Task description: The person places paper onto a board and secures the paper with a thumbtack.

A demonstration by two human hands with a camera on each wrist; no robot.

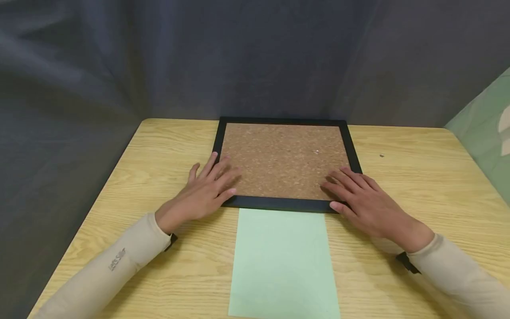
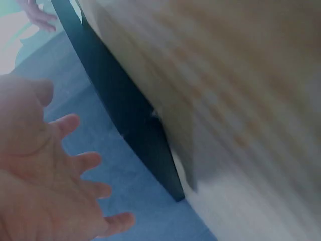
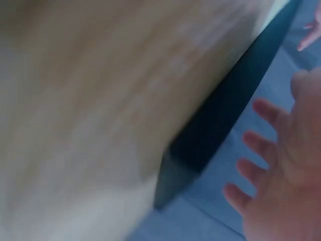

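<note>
My left hand (image 1: 201, 192) lies flat, fingers spread, on the near left corner of the black-framed cork board (image 1: 284, 161), gripping nothing. The light green paper sheet (image 1: 283, 261) lies just before the board. My right hand (image 1: 364, 201) rests likewise on the near right corner.

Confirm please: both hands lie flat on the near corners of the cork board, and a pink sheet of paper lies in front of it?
Not quite. The sheet of paper is pale green, as the head view shows. Both the left hand and right hand do lie flat on the cork board.
</note>
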